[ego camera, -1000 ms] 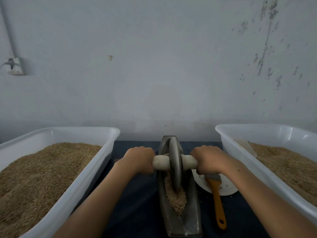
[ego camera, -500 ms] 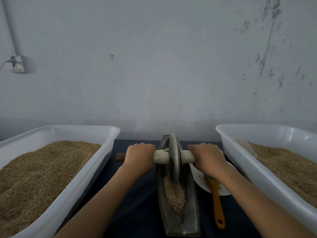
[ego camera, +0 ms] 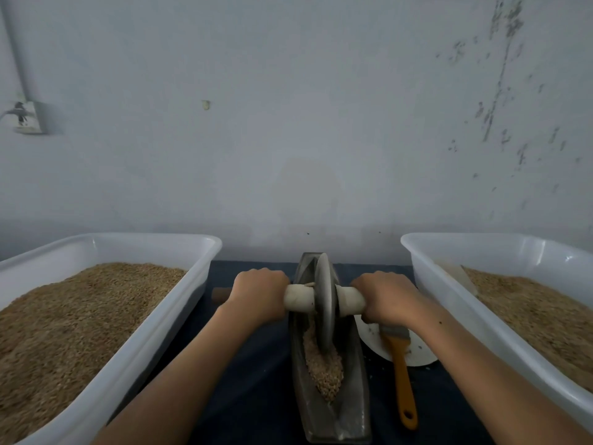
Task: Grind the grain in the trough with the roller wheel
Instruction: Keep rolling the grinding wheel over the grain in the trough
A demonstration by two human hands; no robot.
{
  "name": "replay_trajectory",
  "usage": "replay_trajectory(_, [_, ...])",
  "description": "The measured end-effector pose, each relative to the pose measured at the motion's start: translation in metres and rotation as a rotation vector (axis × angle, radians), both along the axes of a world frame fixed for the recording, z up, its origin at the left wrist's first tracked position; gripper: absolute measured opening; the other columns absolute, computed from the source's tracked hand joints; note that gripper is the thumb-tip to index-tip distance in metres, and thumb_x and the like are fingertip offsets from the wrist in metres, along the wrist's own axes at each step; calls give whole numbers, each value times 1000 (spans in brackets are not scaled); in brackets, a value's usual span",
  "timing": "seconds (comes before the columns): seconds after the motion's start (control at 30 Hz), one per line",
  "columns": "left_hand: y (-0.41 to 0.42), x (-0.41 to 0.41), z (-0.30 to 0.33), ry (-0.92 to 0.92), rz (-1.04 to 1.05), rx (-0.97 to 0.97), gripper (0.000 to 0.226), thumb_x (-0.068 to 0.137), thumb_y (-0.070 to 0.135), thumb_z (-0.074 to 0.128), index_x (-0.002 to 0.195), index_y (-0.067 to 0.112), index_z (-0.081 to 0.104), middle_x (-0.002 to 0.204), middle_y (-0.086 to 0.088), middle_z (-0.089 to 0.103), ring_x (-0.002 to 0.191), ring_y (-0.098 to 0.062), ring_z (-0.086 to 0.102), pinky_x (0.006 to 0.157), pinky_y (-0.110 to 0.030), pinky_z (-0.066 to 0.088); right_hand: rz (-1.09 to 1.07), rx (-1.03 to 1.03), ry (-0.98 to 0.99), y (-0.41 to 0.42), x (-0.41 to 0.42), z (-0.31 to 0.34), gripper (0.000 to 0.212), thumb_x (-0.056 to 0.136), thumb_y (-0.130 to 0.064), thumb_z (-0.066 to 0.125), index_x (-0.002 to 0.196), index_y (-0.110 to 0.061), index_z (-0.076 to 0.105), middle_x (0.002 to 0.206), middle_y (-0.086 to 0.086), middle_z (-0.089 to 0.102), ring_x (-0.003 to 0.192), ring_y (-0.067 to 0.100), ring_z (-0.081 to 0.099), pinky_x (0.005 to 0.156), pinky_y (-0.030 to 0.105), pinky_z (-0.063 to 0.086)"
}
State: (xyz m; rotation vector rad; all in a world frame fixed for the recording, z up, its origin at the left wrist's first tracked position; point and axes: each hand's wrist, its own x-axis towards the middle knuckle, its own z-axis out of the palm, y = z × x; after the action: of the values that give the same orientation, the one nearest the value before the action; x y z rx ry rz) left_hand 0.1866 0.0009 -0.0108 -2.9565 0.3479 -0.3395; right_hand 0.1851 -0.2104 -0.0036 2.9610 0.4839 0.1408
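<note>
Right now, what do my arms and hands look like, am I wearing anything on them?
Both forearms are bare up to the bottom edge of the picture: no sleeves show. The left hand and the right hand wear no gloves, and no rings, watch or bracelet show. A few small dark specks mark the right forearm. The fingers curl out of view.

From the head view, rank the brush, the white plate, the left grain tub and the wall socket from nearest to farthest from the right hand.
1. Brush: its bristle end lies just beneath the right hand; too close to separate from the plate.
2. White plate: under the brush, beside the trough.
3. Left grain tub: across the trough, left.
4. Wall socket: far upper left wall.
</note>
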Motion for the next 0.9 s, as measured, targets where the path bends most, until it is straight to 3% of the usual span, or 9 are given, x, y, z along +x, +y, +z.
replay_trajectory(0.1, [0,2,-7,-147,-1,-48,23,87,31,57,108,24,54,102,1,63,93,-20,60,69,-29,36,-17,50,-165,2,2,-8,17,87,-20,56,88,-30,42,96,-2,64,78,18,54,66,30,34])
replay_trajectory(0.2, [0,1,-9,-190,-14,-39,22,88,32,56,109,24,54,102,1,63,92,-19,60,69,-28,36,-5,80,-183,1,1,-10,16,88,-21,57,92,-31,46,98,-3,65,85,18,58,68,30,35])
replay_trajectory(0.33, [4,0,1,74,-14,-26,32,81,32,65,110,20,58,100,1,63,85,-16,57,70,-29,39,6,-12,23,0,-4,3,27,83,-21,64,109,-24,58,100,-1,64,82,16,57,63,25,36])
replay_trajectory(0.43, [8,-2,8,330,1,-75,39,76,30,72,111,18,59,90,2,60,79,-14,54,69,-28,41,-8,-47,164,2,-7,9,29,79,-21,69,107,-21,60,95,0,64,80,16,59,56,22,37])
replay_trajectory(0.5, [8,-3,9,369,3,-74,39,75,29,72,111,18,60,85,3,58,76,-14,55,66,-28,41,-18,-42,211,1,-7,8,26,79,-21,69,104,-19,61,95,1,65,83,17,62,55,22,39])
replay_trajectory(0.6, [4,-3,8,224,8,-19,39,78,32,70,112,19,58,92,2,60,79,-15,54,69,-29,40,-10,12,158,-1,-4,5,18,81,-20,67,97,-23,58,88,-4,61,78,14,59,58,22,39])
replay_trajectory(0.77, [3,1,-4,-81,-27,-37,24,85,30,59,108,25,56,103,2,63,93,-19,59,71,-29,39,25,63,-132,-2,3,-9,20,86,-18,55,103,-29,57,96,-3,65,84,18,61,66,29,39])
replay_trajectory(0.9, [4,2,-5,-81,-45,-28,26,85,32,60,109,25,56,102,2,63,93,-18,60,72,-29,39,55,75,-143,-3,2,-8,19,86,-19,56,103,-29,56,98,-2,65,87,19,61,69,29,40])
